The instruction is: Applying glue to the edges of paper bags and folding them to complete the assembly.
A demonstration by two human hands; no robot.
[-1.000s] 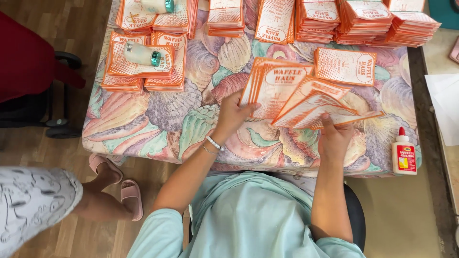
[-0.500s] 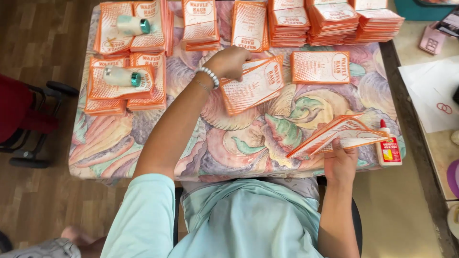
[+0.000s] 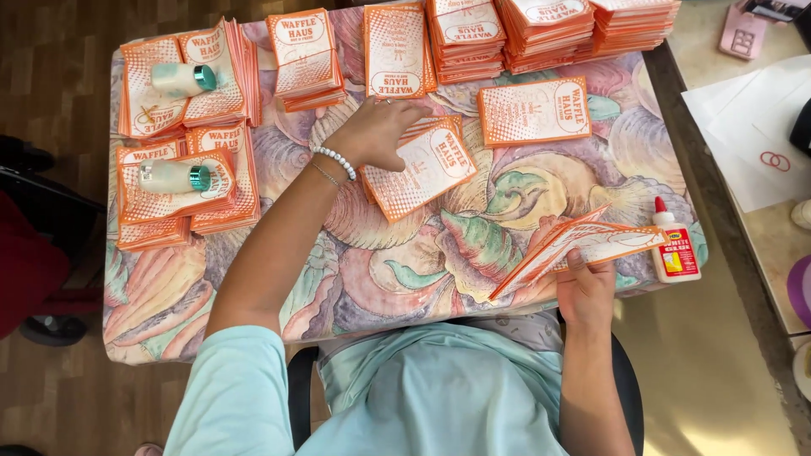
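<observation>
orange-and-white paper sleeves: left hand [image 3: 376, 131], fingers spread, flat on centre stack [image 3: 422, 165]; right hand [image 3: 583, 287] pinching fanned bundle [image 3: 574, 245] lower right; keep edges squared.

Even indoor light w/ warm tint is falling from above; soft shadows are sitting under the left hand [image 3: 382, 131] & glue bottle [image 3: 676, 247]. Mild glare is showing on the floor bottom right. Focus is holding sharp; edges are bending slightly.
</observation>
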